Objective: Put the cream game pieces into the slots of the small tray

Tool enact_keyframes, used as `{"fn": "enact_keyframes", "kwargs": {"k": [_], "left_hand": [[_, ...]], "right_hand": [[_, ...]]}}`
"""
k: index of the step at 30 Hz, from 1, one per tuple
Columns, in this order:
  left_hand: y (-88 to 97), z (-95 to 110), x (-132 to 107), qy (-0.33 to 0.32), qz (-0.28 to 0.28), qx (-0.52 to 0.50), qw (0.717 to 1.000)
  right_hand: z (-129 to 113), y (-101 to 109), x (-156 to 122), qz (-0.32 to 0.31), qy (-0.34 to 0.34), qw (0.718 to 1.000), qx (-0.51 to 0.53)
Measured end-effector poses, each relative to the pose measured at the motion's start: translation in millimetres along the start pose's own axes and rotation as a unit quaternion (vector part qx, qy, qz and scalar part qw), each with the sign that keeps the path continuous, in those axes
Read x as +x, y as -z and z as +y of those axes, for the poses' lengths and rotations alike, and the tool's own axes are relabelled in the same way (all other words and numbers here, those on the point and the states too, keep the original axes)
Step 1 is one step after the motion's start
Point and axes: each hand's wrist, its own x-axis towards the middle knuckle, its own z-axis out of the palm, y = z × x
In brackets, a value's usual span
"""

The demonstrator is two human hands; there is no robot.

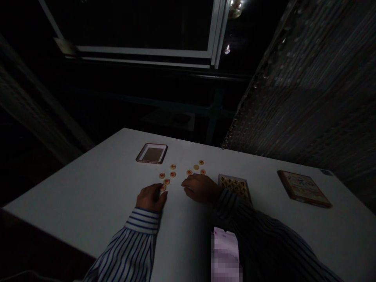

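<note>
My left hand point(151, 197) rests low over the white table, thumb and forefinger closed about the edge of a round xiangqi piece point(163, 188) with a red character. Another piece point(166, 181) touches it, and several more lie just beyond, including one piece point(173, 167) farthest out. My right hand point(201, 188) is palm down with its fingers bent and drawn together, pointing left. What its fingertips hold, if anything, is hidden. Close past its knuckles lie a piece point(189, 172), a second piece point(202, 172) and a blank-looking piece point(196, 167).
Beside my right wrist stands an open box point(235, 186) holding rows of pieces with dark characters. A shallow tray or lid point(152, 153) lies at the back left. A flat decorated box point(304, 188) is on the right. A lit phone point(226, 246) lies near me. Bead curtains point(308, 90) hang beyond.
</note>
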Motion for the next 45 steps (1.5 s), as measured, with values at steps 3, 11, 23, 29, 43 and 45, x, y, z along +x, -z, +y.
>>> {"fn": "enact_keyframes", "kwargs": {"k": [3, 11, 23, 29, 43, 45], "left_hand": [[4.4, 5, 1, 0.001, -0.013, 0.010, 1.000], [7.2, 9, 0, 0.010, -0.009, 0.028, 1.000], [10.9, 16, 3, 0.023, -0.026, 0.052, 0.998], [10.7, 17, 4, 0.018, -0.024, 0.057, 0.998], [9.9, 15, 2, -0.011, 0.018, 0.043, 0.999], [9.6, 15, 2, -0.020, 0.036, 0.038, 0.998]], "right_hand": [[-4, -4, 7, -0.013, 0.005, 1.000, 0.007], [-11, -11, 19, -0.021, 0.014, 1.000, -0.006], [-15, -17, 22, -0.041, -0.001, 0.999, -0.001], [-15, -20, 21, -0.032, 0.009, 0.999, 0.002], [-14, -18, 18, -0.027, 0.001, 1.000, 0.003], [-13, -17, 17, -0.026, 0.000, 1.000, 0.007]]}}
